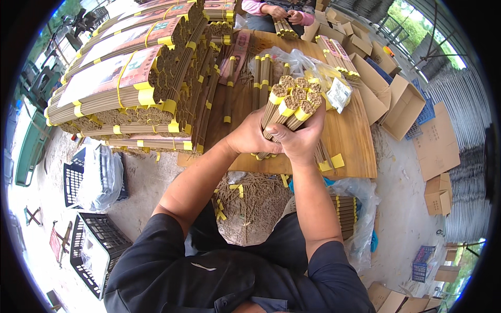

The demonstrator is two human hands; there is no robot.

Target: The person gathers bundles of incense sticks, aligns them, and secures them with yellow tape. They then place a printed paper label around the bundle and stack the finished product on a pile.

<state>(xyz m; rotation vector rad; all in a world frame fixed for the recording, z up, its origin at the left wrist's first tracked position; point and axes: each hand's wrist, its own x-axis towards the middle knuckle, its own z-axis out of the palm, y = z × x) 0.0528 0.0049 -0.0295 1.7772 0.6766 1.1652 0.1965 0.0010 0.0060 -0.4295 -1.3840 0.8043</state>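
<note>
Both hands are wrapped round a cluster of several incense stick bundles point(295, 99), brown with yellow paper bands at their ends. My left hand point(251, 133) grips the cluster from the left side. From the right, my right hand point(302, 138) closes on it, thumb across the front. The cluster is tilted, its round ends facing up, above the near edge of the wooden table point(355, 141). Behind it lie more banded incense bundles point(262, 78) and a single narrow bundle point(228, 96). Loose sticks and a yellow paper strip point(334, 161) are beside my right wrist.
A high stack of labelled incense packs point(120, 83) fills the table's left. Across the table, a person's hands point(284, 14) hold another bundle. Clear plastic bags point(297, 61) lie mid-table. Cardboard boxes point(402, 104) stand at right, black crates point(99, 250) at left. Stick scraps point(250, 208) litter the floor below.
</note>
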